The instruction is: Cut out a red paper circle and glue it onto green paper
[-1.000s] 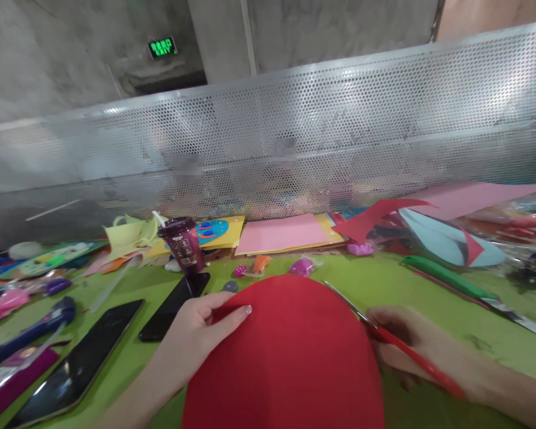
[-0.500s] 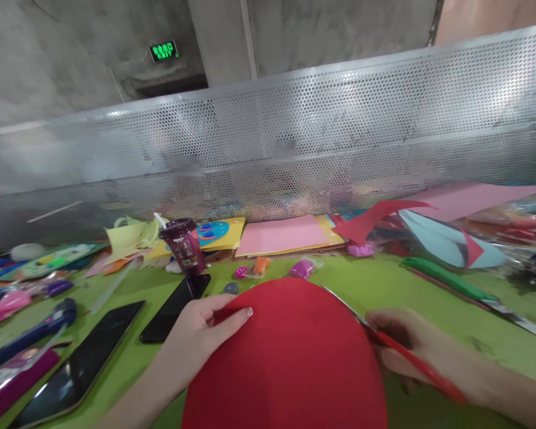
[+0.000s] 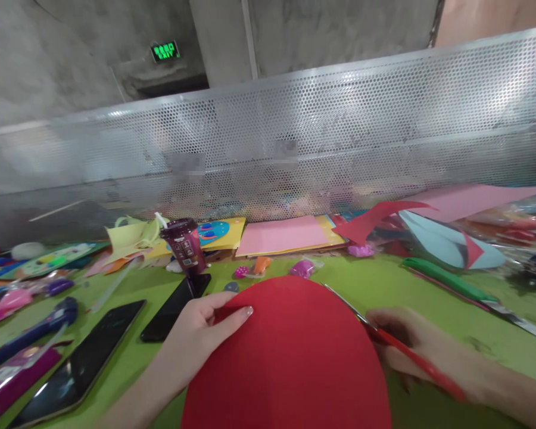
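A large rounded sheet of red paper point(image 3: 290, 357) lies in front of me on the green table point(image 3: 473, 322). My left hand point(image 3: 201, 328) grips its upper left edge, thumb on top and fingers beneath. My right hand point(image 3: 411, 345) is closed on red-handled scissors point(image 3: 384, 336). The thin metal blades run along the paper's upper right edge.
Two dark phones point(image 3: 174, 307) point(image 3: 75, 369) lie to the left, with a purple cup point(image 3: 184, 244) behind them. Pink and yellow paper sheets point(image 3: 281, 233), small clay lumps point(image 3: 301, 268), a green-handled knife point(image 3: 451, 280) and craft packets lie around. A perforated metal screen point(image 3: 295, 137) closes the far edge.
Almost nothing differs. The scissors blades have shifted slightly along the paper's right edge; both hands stay in place.
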